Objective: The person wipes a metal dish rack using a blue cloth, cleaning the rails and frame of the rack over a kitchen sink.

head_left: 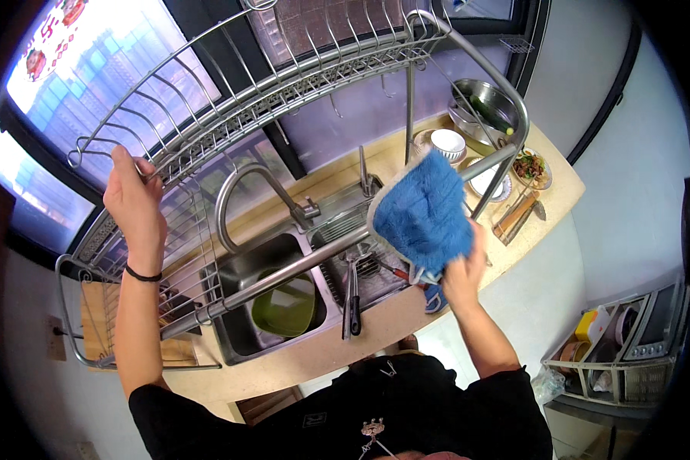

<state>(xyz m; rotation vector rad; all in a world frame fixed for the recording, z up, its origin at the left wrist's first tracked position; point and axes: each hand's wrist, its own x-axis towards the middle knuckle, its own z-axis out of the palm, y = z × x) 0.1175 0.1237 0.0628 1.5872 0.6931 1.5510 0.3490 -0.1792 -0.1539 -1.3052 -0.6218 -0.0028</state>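
Observation:
A metal dish rack (307,84) spans the sink, its upper wire tier at about the height of my raised arms. My left hand (136,199) is closed round the wires at the left end of that tier, its fingertips partly hidden. In my right hand (464,280) is a fluffy blue cloth (425,211) with a pale edge. The cloth hangs over the right part of the rack's front bar (284,272), and I cannot tell whether it touches it. My right fingers are partly hidden behind the cloth.
Below the rack, a green basin (285,310) sits in the left sink bowl under a curved faucet (234,188). Utensils with dark handles (351,307) lie across the right bowl. Bowls, a plate of food (530,169), a steel pot (479,107) and a knife (517,218) are at right.

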